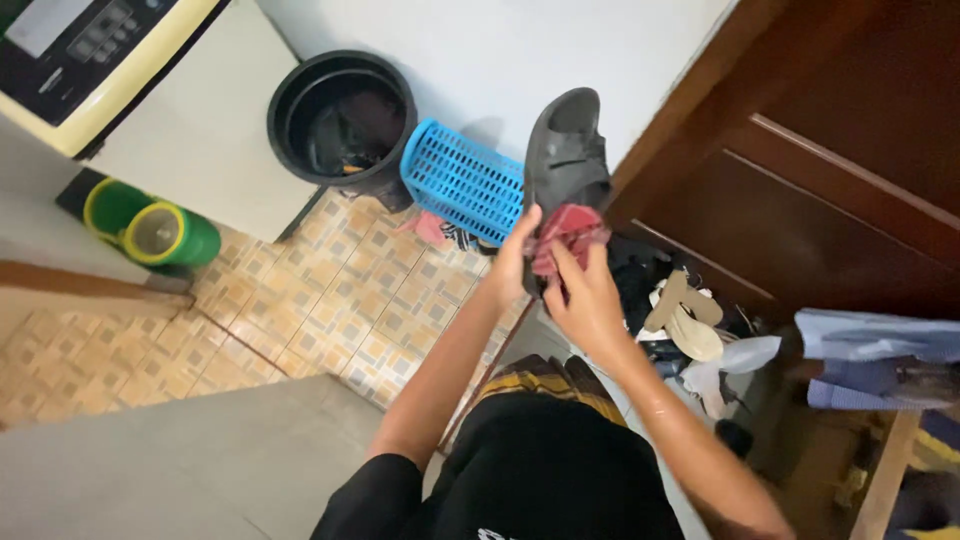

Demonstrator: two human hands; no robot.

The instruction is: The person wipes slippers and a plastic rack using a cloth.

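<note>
A dark grey sandal (pixel 566 150) is held up in front of me, toe end pointing up toward the white wall. My left hand (pixel 513 262) grips its lower edge from the left. My right hand (pixel 585 300) presses a crumpled red cloth (pixel 562 236) against the lower part of the sandal. Both forearms reach up from the bottom of the head view, over my dark clothing.
A blue slotted plastic basket (pixel 462 182) lies tipped by the wall next to a black bucket (pixel 343 118). A white appliance (pixel 190 130) and green containers (pixel 160 232) stand at left on patterned tiles. Shoes and sandals (pixel 684 318) pile by a brown wooden door (pixel 830 190).
</note>
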